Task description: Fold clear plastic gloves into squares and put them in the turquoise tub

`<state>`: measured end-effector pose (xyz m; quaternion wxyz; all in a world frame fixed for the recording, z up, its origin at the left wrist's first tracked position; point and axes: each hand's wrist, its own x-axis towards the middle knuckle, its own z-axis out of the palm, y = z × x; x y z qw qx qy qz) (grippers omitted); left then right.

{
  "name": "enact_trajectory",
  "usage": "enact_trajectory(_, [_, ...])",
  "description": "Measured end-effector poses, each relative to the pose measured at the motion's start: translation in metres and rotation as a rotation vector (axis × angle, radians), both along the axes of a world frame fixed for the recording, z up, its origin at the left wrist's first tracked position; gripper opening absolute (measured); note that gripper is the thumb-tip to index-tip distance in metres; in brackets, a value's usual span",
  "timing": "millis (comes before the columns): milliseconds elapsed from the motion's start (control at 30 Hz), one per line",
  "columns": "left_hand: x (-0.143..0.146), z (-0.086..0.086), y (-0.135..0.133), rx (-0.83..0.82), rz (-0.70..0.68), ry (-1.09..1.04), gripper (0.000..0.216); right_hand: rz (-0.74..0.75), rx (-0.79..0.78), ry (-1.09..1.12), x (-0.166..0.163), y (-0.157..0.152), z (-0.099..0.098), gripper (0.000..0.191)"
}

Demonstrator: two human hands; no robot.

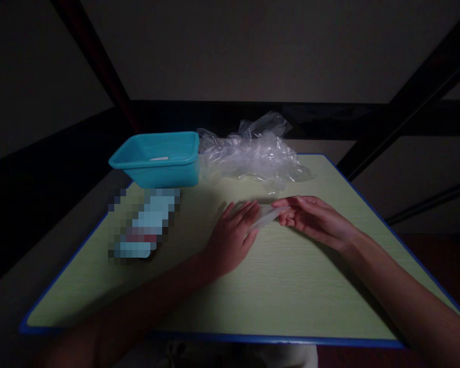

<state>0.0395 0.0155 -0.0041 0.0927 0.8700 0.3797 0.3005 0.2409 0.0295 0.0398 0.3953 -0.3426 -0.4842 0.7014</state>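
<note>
Both hands meet near the middle of a pale green table (253,286). My left hand (232,237) lies palm down, fingers resting on the near end of a small clear plastic piece (266,216). My right hand (314,217) pinches the other end of that piece between fingertips. The piece is thin and translucent, lying low over the tabletop. A heap of crumpled clear plastic bags (253,151) sits just beyond the hands.
A turquoise plastic tub (157,158) stands at the back left, with something small and pale inside. A blurred-out flat object (143,225) lies in front of it. The table has a blue edge; dark beams and a wall lie behind.
</note>
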Motion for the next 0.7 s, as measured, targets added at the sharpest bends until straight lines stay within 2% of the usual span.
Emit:
enact_trajectory(100, [-0.002,0.003,-0.001,-0.069,-0.052,-0.196,0.038,0.004,0.008,0.016,0.000,-0.006,0.007,0.031])
enact_trajectory(200, [-0.001,0.014,-0.005,-0.268,-0.060,-0.363,0.028,-0.016,0.032,0.036,0.003,-0.010,0.014,0.035])
enact_trajectory(267, [0.000,0.025,-0.009,-0.484,-0.030,-0.495,0.027,-0.076,0.060,0.061,0.006,-0.011,0.017,0.034])
enact_trajectory(333, [0.002,0.035,-0.011,-0.792,-0.024,-0.720,0.029,-0.142,0.063,0.069,0.007,-0.011,0.018,0.032])
enact_trajectory(433, [0.004,0.042,-0.012,-1.237,-0.062,-1.051,0.027,-0.081,-0.057,0.067,0.004,-0.009,0.013,0.037])
enact_trajectory(500, [0.004,0.040,-0.011,-1.445,-0.062,-1.150,0.024,0.046,-0.168,0.083,-0.002,-0.008,0.005,0.046])
enact_trajectory(567, [0.005,0.034,-0.009,-1.596,-0.053,-1.196,0.020,0.108,-0.236,0.100,-0.009,-0.009,-0.004,0.044])
enact_trajectory(700, [0.005,0.019,-0.004,-1.735,-0.052,-1.263,0.017,0.003,-0.283,0.069,-0.022,-0.013,-0.016,0.026])
